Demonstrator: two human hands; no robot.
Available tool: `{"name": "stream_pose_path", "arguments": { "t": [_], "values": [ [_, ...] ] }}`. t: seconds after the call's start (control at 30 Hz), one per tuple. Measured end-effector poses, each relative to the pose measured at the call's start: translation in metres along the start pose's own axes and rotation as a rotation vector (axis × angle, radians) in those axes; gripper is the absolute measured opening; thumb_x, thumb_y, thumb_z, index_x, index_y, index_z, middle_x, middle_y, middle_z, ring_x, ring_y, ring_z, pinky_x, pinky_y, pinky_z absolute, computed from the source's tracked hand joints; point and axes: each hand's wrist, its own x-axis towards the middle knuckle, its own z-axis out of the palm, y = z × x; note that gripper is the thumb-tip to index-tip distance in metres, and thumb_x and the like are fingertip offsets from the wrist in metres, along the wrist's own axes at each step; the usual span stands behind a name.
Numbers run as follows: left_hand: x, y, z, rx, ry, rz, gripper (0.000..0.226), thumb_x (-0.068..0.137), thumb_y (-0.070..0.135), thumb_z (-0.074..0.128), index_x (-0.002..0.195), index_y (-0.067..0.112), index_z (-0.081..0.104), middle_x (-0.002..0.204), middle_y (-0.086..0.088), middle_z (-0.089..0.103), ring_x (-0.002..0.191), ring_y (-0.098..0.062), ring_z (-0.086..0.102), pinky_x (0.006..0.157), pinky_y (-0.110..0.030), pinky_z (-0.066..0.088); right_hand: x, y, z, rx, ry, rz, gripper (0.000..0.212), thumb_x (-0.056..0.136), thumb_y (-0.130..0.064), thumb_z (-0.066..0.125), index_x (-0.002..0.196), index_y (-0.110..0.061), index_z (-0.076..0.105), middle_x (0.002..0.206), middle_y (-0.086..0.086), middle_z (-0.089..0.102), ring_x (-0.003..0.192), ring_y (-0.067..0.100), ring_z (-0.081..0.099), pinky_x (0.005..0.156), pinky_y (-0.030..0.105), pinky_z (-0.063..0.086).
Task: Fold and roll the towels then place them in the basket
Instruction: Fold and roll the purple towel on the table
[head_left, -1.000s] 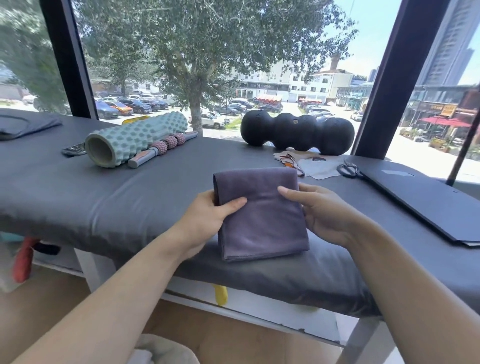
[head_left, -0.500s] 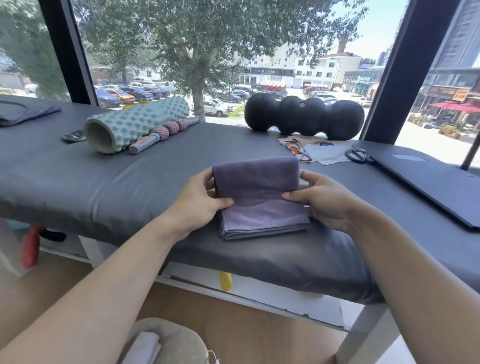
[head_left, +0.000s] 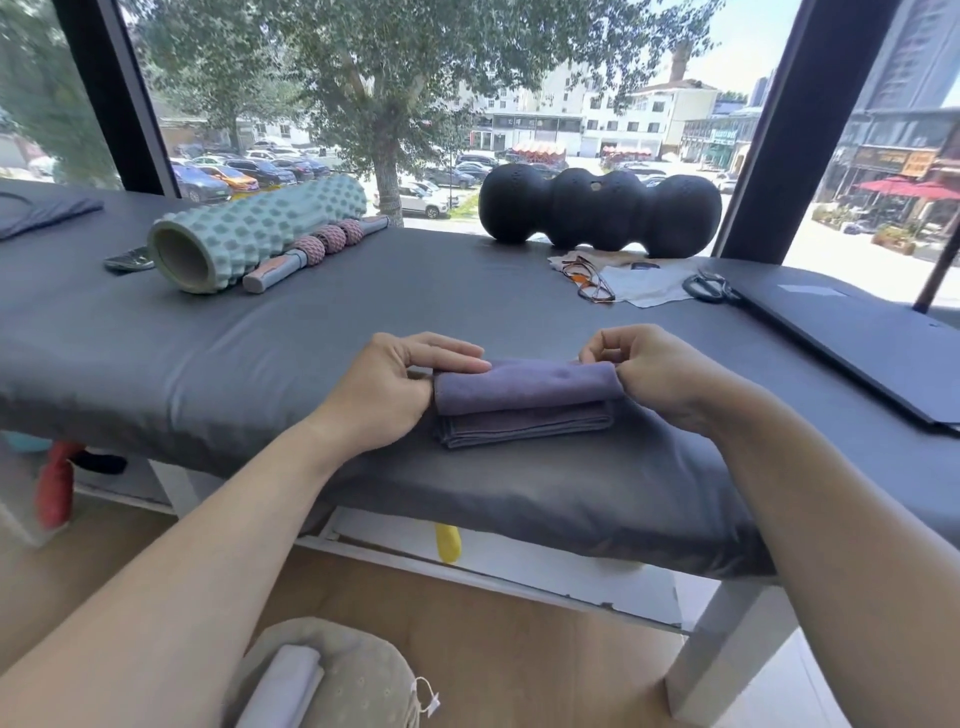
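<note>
A purple-grey towel (head_left: 524, 397) lies near the front edge of the grey padded table (head_left: 260, 353), its far part turned over into a thick roll on the flat layers below. My left hand (head_left: 389, 389) pinches the roll's left end, fingers lying over its top. My right hand (head_left: 649, 374) pinches the right end with curled fingers. Down on the floor a beige-green fabric basket (head_left: 358, 675) holds a rolled white towel (head_left: 285, 686).
On the table's far side lie a teal foam roller (head_left: 249, 234), a pink massage stick (head_left: 317, 247), a black peanut-shaped roller (head_left: 597, 210), glasses (head_left: 587, 280), scissors (head_left: 706, 286) and a dark laptop (head_left: 857, 332) at right. A window is behind.
The towel's far edge has been rolled toward me, so the flat fold is now a short roll. Both hands moved from the towel's sides to the roll's ends.
</note>
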Motion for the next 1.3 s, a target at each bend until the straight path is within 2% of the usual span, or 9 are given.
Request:
{"name": "stream_pose_path", "arguments": {
  "t": [0.23,0.4,0.53,0.73,0.8,0.97,1.13,1.23,1.3],
  "values": [
    [-0.007,0.021,0.002,-0.032,-0.089,-0.038,0.033,0.098,0.034,0.054,0.093,0.019,0.082,0.114,0.014,0.073,0.113,0.003,0.061,0.1,-0.012,0.038,-0.01,-0.022,-0.01,-0.329,0.111,0.071,0.038,0.09,0.002,0.043,0.082,-0.014,0.076,0.076,0.0,0.063,0.069,0.015,0.05,0.057,0.024,0.038],
    [-0.003,0.014,0.017,0.214,0.049,0.031,0.01,0.089,0.025,0.075,0.098,0.023,0.079,0.109,0.015,0.073,0.103,0.003,0.065,0.088,-0.003,0.041,-0.016,-0.037,0.014,-0.64,0.111,-0.046,0.037,0.098,-0.054,0.048,0.102,-0.021,0.063,0.107,0.001,0.065,0.107,0.025,0.054,0.09,0.039,0.045],
    [0.0,0.009,0.019,0.313,0.053,0.03,0.02,0.095,0.02,0.067,0.11,0.025,0.079,0.122,0.013,0.071,0.119,0.001,0.058,0.103,-0.006,0.034,-0.012,-0.024,0.032,-0.717,-0.014,-0.181,0.05,0.104,-0.057,0.031,0.145,-0.033,0.044,0.152,-0.002,0.047,0.144,0.022,0.032,0.117,0.041,0.026],
    [-0.005,0.004,0.025,0.609,-0.097,-0.053,0.039,0.107,0.034,0.041,0.143,0.029,0.054,0.152,0.016,0.045,0.146,-0.005,0.034,0.121,-0.029,0.014,-0.007,0.001,0.034,-0.744,-0.116,-0.113,0.061,0.104,-0.06,0.016,0.16,-0.035,0.019,0.166,-0.014,0.022,0.156,0.017,0.009,0.126,0.039,0.006],
    [-0.008,0.003,0.03,0.715,-0.14,-0.088,0.046,0.108,0.036,0.03,0.151,0.027,0.042,0.159,0.014,0.036,0.149,-0.007,0.028,0.124,-0.039,0.009,-0.006,0.003,0.036,-0.79,-0.128,-0.082,0.064,0.104,-0.061,0.013,0.161,-0.034,0.01,0.167,-0.014,0.016,0.156,0.018,0.003,0.126,0.042,0.001],
    [-0.015,0.002,0.034,0.773,-0.121,-0.06,0.05,0.109,0.034,0.025,0.156,0.019,0.032,0.162,0.005,0.033,0.151,-0.014,0.027,0.125,-0.039,0.009,-0.01,-0.007,0.035,-0.766,-0.154,-0.026,0.067,0.104,-0.06,0.017,0.162,-0.029,0.005,0.169,-0.005,0.012,0.157,0.023,0.003,0.126,0.043,0.002],
    [-0.018,0.013,0.026,0.494,-0.007,-0.024,0.05,0.104,0.032,0.047,0.152,0.022,0.041,0.159,0.005,0.039,0.151,-0.012,0.024,0.125,-0.035,0.013,-0.017,-0.019,0.008,-0.508,-0.105,0.058,0.065,0.101,-0.062,0.035,0.158,-0.03,0.03,0.16,-0.009,0.036,0.151,0.018,0.027,0.122,0.035,0.018],
    [-0.016,0.015,0.02,0.443,0.046,-0.075,0.059,0.102,0.044,0.048,0.156,0.026,0.033,0.163,0.01,0.028,0.154,-0.008,0.009,0.126,-0.038,0.002,-0.022,-0.021,0.002,-0.552,-0.066,0.123,0.059,0.097,-0.071,0.03,0.106,-0.023,0.063,0.122,-0.002,0.059,0.126,0.025,0.05,0.106,0.039,0.036],
    [-0.015,0.01,0.019,0.524,-0.032,-0.133,0.06,0.102,0.05,0.04,0.156,0.025,0.032,0.163,0.009,0.028,0.154,-0.01,0.009,0.126,-0.041,-0.001,-0.024,-0.022,0.004,-0.656,-0.087,0.155,0.066,0.094,-0.075,0.031,0.105,-0.02,0.067,0.124,0.005,0.061,0.123,0.028,0.051,0.104,0.04,0.038]
  ]
}}
